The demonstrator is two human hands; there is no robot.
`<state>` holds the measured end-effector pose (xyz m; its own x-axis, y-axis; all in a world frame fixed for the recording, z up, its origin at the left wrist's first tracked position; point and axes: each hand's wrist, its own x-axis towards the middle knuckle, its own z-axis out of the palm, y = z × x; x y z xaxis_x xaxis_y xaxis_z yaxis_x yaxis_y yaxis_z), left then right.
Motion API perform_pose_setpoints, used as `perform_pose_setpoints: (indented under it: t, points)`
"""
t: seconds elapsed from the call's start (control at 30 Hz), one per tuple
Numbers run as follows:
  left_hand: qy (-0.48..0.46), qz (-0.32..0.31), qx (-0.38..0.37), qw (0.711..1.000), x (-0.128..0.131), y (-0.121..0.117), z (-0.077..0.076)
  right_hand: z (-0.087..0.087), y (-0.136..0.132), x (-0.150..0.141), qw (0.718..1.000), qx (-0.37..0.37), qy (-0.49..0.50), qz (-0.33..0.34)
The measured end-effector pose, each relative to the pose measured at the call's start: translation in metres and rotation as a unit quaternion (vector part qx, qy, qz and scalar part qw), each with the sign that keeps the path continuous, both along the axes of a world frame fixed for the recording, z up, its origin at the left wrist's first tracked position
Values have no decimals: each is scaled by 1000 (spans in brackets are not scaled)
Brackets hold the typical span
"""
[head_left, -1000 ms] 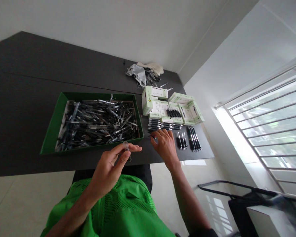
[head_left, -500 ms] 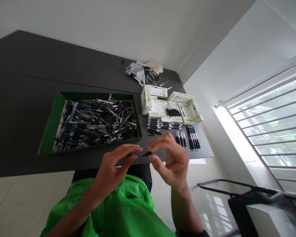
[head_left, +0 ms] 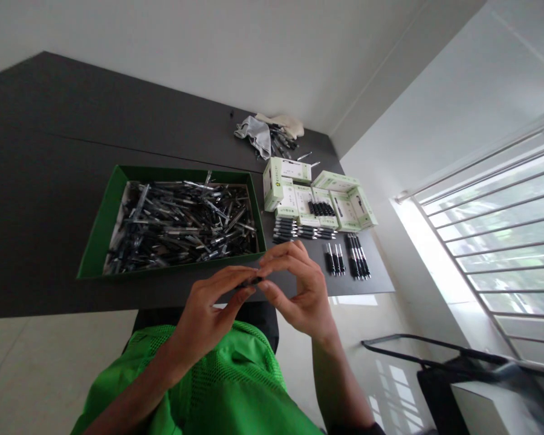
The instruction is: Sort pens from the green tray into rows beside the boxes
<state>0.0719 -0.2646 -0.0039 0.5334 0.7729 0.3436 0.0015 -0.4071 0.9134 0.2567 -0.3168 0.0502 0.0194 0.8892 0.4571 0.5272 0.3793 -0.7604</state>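
My left hand [head_left: 208, 305] is closed, thumb and fingers pinching a short dark pen part [head_left: 248, 281] in front of my body. My right hand [head_left: 301, 290] meets it from the right, its fingertips closed on a small black pen piece at that part's end. The fingers hide most of both pieces, so I cannot tell whether they are joined. Just beyond my hands stands a green box [head_left: 90, 244] heaped with black and clear pen parts [head_left: 181, 226]. Rows of black pen grips [head_left: 285, 228] lie past my right hand.
White-and-green cartons [head_left: 274, 187] stand at the right, with several pen pieces [head_left: 321, 208] on them. Upright rows of clear-ended pieces [head_left: 334, 260] and longer pens [head_left: 358, 257] lie near the table's right end. A grey cloth [head_left: 256, 133] lies behind, beside more pens [head_left: 281, 140].
My right hand has moved left, bringing its black piece up against the part in my left hand. The gap between them has closed. The view has shifted slightly.
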Motion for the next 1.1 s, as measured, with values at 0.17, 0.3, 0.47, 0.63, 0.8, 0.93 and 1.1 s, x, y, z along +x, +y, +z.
perform_pose_setpoints:
  t: [0.17,0.3,0.47,0.63,0.8,0.93,1.1]
  points:
    - [6,-4,-12,1000,-1,0,3,-1,0,0,999,-32,-26,26]
    - [12,-13,-29,999,-3,0,6,-3,-2,1,999,-30,-8,33]
    - [33,-8,-60,998,-5,1,9,-13,-8,14,999,-22,29,-14]
    - [28,-28,-147,988,-3,0,5,-26,-21,23,996,-30,55,-58]
    - [-30,-6,-202,979,1,-2,2,-40,-30,1,995,-69,58,-47]
    - [-28,-6,-206,978,3,-3,2,-50,-33,-23,993,-48,4,-108]
    - [-43,-21,-217,975,9,-7,-1,-55,-33,-41,974,49,-106,-193]
